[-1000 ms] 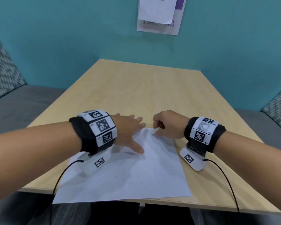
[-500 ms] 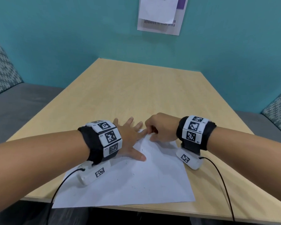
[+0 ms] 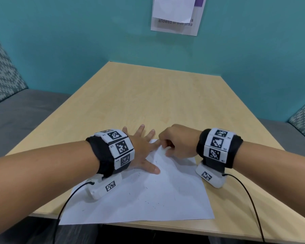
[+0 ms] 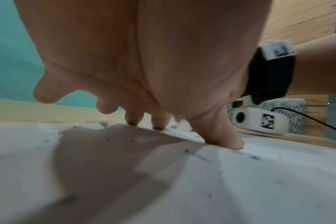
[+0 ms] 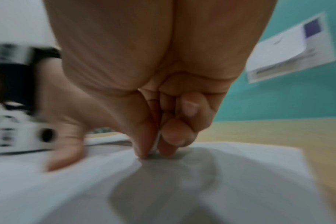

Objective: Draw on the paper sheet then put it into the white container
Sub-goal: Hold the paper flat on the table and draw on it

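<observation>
A white paper sheet [image 3: 148, 196] with small dark pen marks lies at the near edge of the wooden table [image 3: 165, 95]. My left hand [image 3: 144, 150] lies flat on the sheet's far left part. Its fingers are spread, and the thumb [image 4: 224, 141] and fingertips press down. My right hand [image 3: 173, 143] is curled at the sheet's far edge, just right of the left forefinger. Its thumb and forefinger [image 5: 153, 150] pinch a thin pale thing, tips down on the paper [image 5: 240, 159]. I cannot make out what that thing is. No white container is in view.
Bare tabletop stretches ahead to a teal wall with a paper notice [image 3: 176, 14]. Grey benches with patterned cushions [image 3: 25, 111] flank the table on both sides. The sheet's near edge overhangs the table's front edge.
The right hand has crept left toward the left forefinger. The left hand's fingers have spread wider on the sheet.
</observation>
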